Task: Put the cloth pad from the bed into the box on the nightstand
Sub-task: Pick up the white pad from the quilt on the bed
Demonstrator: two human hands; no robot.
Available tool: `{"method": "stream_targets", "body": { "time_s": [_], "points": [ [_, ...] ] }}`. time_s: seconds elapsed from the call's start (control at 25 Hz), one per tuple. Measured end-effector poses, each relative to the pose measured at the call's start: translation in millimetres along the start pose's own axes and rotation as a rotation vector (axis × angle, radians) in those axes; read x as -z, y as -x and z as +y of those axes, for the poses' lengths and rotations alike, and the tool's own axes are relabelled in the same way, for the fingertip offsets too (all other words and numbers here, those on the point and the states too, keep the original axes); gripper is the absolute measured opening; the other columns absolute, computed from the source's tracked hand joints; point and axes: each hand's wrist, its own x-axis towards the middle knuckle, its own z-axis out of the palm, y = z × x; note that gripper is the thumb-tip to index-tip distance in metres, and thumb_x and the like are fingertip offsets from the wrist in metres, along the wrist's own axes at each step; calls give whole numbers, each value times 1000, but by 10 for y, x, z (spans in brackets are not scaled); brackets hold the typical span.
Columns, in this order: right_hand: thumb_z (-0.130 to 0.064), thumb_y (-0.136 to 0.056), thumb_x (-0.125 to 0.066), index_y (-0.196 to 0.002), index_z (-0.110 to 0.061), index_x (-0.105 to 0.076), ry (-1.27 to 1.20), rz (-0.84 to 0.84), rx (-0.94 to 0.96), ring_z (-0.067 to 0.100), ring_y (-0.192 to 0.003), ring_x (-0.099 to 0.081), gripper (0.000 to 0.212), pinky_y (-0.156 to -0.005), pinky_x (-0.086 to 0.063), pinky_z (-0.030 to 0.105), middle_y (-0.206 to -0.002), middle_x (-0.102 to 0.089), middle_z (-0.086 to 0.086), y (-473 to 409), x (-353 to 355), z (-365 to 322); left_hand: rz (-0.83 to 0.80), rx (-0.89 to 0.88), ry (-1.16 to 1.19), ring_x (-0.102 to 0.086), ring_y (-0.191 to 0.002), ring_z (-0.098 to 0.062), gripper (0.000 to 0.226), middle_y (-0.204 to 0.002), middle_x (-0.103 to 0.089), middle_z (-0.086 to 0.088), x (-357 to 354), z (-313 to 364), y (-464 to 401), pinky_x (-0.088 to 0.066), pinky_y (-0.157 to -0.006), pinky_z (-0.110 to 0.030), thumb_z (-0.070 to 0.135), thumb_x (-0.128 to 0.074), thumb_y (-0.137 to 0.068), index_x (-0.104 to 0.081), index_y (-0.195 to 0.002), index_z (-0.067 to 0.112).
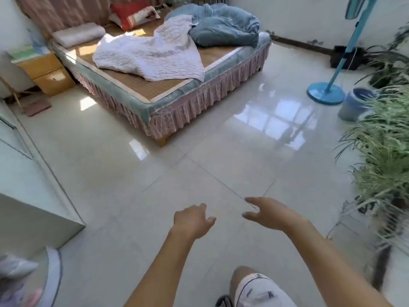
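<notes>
A bed [168, 97] with a woven mat and a pink skirt stands across the room. On it lies a crumpled white quilted cloth pad [150, 54] beside a heap of blue bedding [223, 25]. A wooden nightstand [47, 73] sits at the bed's left side, with a greenish box [22, 54] on top. My left hand [192, 220] and my right hand [269, 214] reach forward over the floor, far from the bed. Both hold nothing, and their fingers are loosely spread.
Glossy tiled floor [199, 173] lies between me and the bed. A white cabinet [28, 185] stands at the left. A blue standing fan [326, 93], a blue pot [356, 103] and leafy plants [380, 156] line the right side. Pillows [130, 14] lie at the headboard.
</notes>
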Motion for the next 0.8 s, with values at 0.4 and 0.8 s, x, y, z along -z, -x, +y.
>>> {"method": "stream_targets", "body": {
  "time_s": [0.4,0.8],
  "points": [
    [-57,-88,-43,-136,-29,-42,71,-17,32,18,-127,-45,55,-100,-39,35,-139,-49,-2,-2285,944,-464,16,21,-14,-54,-114,-28,50,-127,-57,-8,1150,-493,-2107,-40,-92,-40,49,-35,-92,-45,-127,14],
    [-52,-91,-41,-137,-27,-40,113,-45,55,18,-127,-45,53,-101,-38,34,-140,-48,-2,-4325,2425,-1096,11,59,8,-55,-113,-28,48,-125,-58,-8,2708,-937,-3982,-41,-89,-39,49,-36,-92,-48,-123,15]
  ]
}}
